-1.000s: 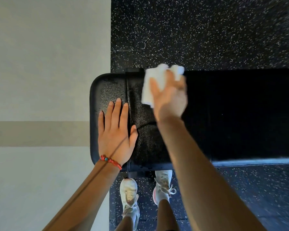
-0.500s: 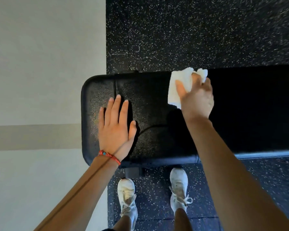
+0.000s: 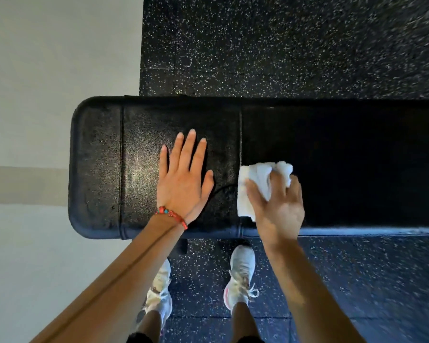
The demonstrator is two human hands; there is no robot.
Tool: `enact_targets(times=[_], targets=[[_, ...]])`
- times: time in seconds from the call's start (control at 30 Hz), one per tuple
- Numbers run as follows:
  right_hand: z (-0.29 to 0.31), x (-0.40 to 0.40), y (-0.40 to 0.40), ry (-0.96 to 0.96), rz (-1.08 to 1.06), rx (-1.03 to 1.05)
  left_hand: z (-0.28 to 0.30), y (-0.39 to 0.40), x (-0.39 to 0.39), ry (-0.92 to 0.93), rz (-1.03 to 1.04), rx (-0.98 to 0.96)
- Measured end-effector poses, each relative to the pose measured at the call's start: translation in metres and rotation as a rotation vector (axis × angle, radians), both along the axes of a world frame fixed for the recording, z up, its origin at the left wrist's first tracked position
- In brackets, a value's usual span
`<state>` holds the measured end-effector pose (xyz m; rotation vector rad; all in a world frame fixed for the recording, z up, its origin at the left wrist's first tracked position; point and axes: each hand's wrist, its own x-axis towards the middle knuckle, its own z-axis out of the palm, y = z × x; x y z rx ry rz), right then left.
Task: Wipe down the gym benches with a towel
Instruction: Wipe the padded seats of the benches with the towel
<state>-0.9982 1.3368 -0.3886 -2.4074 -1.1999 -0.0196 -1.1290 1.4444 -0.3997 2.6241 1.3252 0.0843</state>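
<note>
A black padded gym bench (image 3: 97,169) runs from left of centre out past the right edge. My left hand (image 3: 183,179) lies flat on its pad with fingers straight and spread, a red bead bracelet on the wrist. To its right, my right hand (image 3: 278,206) grips a bunched white towel (image 3: 253,184) and presses it onto the pad near the front edge. Part of the towel is hidden under my fingers.
The bench stands on black speckled rubber flooring (image 3: 282,45). Pale smooth floor (image 3: 47,70) with a beige stripe lies to the left. My two white sneakers (image 3: 240,276) stand on the rubber floor just in front of the bench.
My right hand has drawn the towel from the bench's far edge toward the near edge. The view and my feet have shifted rightward along the bench, and my left hand sits further in from the bench end.
</note>
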Motion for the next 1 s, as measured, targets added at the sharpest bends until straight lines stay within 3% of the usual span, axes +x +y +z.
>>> enact_targets(times=[0.27, 0.4, 0.53, 0.83, 1.0], targets=[[0.003, 0.053, 0.098, 0.127, -0.091, -0.124, 0.000, -0.001, 0.001, 0.020, 0.004, 0.024], [-0.011, 0.034, 0.036, 0.001, -0.053, 0.021, 0.003, -0.015, 0.007, -0.014, 0.047, 0.010], [-0.017, 0.013, -0.036, -0.068, 0.075, -0.021, 0.002, -0.043, 0.020, -0.013, 0.048, 0.009], [-0.008, 0.071, 0.045, -0.040, 0.009, 0.064, -0.002, -0.053, 0.026, 0.006, 0.084, 0.050], [-0.012, 0.056, -0.018, -0.035, 0.021, 0.076, 0.002, -0.056, 0.029, 0.008, 0.113, 0.041]])
